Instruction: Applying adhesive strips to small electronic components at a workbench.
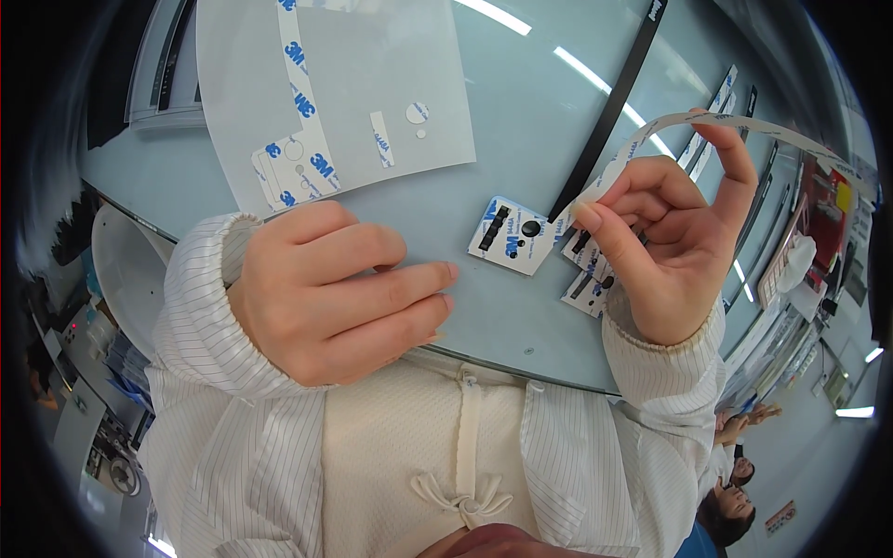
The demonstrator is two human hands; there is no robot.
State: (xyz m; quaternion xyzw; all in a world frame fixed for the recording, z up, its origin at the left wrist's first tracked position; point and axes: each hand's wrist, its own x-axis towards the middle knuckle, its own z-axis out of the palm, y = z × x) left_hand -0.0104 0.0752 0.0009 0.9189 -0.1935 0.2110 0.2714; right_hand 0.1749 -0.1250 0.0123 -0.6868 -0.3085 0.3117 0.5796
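Observation:
My right hand point(672, 232) pinches the end of a long, narrow white adhesive strip point(642, 139) with blue printing between thumb and finger. The strip arches over the raised index finger and trails off to the right. Below the pinch lies a small printed adhesive-backed plate point(507, 236) with black cutouts, joined to or touching the end of a long black bar point(609, 107). Similar pieces point(588, 290) lie partly behind my right hand. My left hand point(326, 293) is over the table's near edge, palm down, fingers loosely bent and apart, with nothing visible in them. Its thumb is mostly hidden.
A translucent liner sheet point(372, 56) with adhesive cutouts lies on the glass-topped table point(521, 321) at the far left. More black bars with white strips point(712, 121) lie at the right. A white rounded seat or bin point(130, 270) stands left of the table. Other people point(730, 502) are at the lower right.

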